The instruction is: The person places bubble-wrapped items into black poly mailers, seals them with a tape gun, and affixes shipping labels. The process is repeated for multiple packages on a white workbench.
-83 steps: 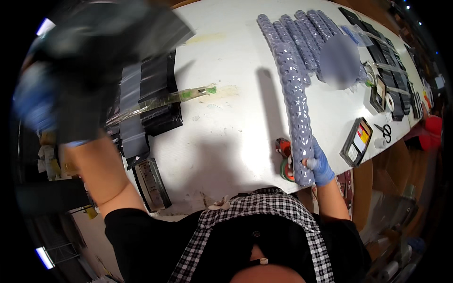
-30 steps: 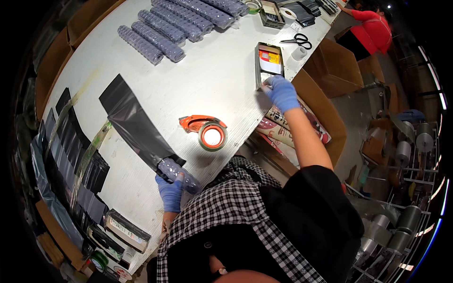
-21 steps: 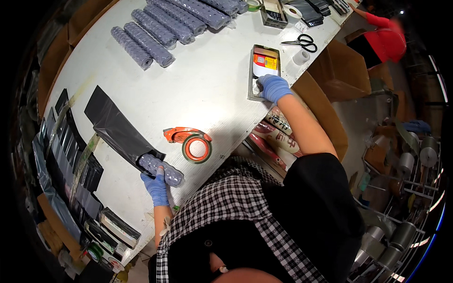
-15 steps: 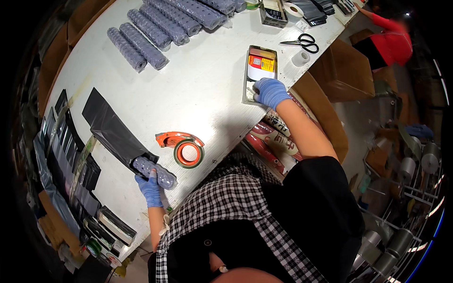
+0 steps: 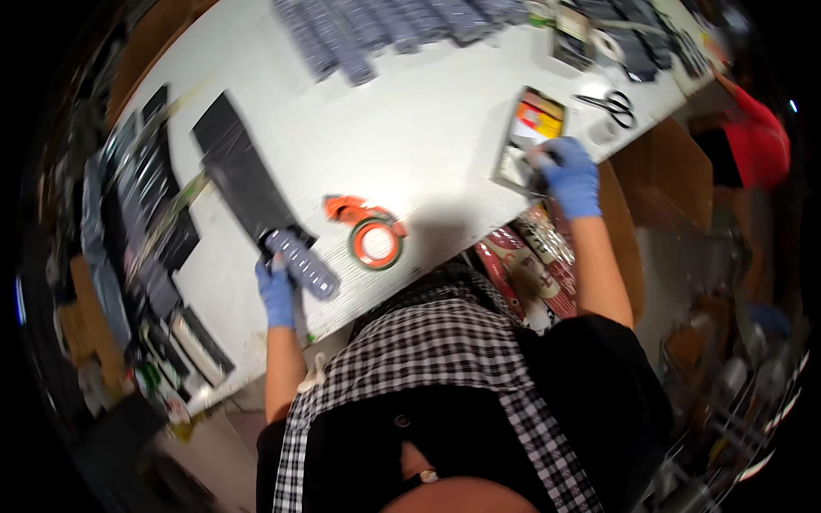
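Observation:
My left hand (image 5: 276, 293), in a blue glove, grips the side of a bubble-wrapped roll (image 5: 304, 265) near the table's front edge. The roll's far end sits inside the mouth of a long black plastic bag (image 5: 244, 169) lying flat. My right hand (image 5: 570, 178), gloved the same way, reaches into a shallow open box (image 5: 505, 178) holding a red, yellow and white printed card (image 5: 537, 122). Its fingers are bent together over the box's near end; blur hides what they pinch. Between my hands lies an orange tape dispenser (image 5: 355, 209) with a tape roll.
Several bubble-wrapped rolls (image 5: 393, 24) line the table's far side. Scissors (image 5: 611, 107) and a small white roll (image 5: 603, 131) lie right of the box. Black bags (image 5: 137, 184) are stacked at left. A cardboard box (image 5: 663, 171) stands beyond the right edge, and a person in red (image 5: 757, 145) is farther off.
The view has swung, shifting the table's things rightward in the picture. My right hand is still at the box, its fingers now bent over the near end. My left hand keeps hold of the roll.

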A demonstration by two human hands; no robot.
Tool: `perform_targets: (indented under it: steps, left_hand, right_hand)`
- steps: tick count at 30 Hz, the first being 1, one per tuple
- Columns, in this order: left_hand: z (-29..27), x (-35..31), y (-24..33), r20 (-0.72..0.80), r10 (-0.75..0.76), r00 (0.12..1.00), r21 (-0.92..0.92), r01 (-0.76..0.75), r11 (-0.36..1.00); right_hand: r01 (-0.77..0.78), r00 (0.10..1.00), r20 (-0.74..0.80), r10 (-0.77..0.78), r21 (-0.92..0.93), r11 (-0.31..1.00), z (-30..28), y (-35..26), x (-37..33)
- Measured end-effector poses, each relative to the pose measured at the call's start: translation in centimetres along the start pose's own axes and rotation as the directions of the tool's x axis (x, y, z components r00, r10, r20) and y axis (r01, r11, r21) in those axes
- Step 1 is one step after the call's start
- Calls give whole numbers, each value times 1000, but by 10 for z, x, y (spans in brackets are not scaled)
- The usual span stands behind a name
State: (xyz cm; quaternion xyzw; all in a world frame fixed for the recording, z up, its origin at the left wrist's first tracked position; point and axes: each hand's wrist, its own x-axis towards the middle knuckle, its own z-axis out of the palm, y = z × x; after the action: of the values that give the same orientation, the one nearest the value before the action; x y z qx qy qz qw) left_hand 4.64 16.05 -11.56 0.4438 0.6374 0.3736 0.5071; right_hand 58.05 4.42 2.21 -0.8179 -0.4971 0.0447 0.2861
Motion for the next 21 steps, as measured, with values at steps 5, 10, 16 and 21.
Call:
perform_targets:
  steps: [5,10,16,21]
  left_hand:
    - [10,-7,50,-77,542,837,563,-412,716]
    - [-9,12,68,67,774,630,706,-578,409]
    - [-15,18,86,33,794,607,615,-639,463]
    - [-10,17,73,-36,687,726,500,-582,641]
  right_hand:
    - [487,852,-26,-522,401,775,40,-127,-32]
    - [787,536,63,-842,323,526,151,-256,-92]
    - [749,654,70,-753,79,658,230,-298,-84]
    - [556,755,445,-482,-44,830,221,-328,-101]
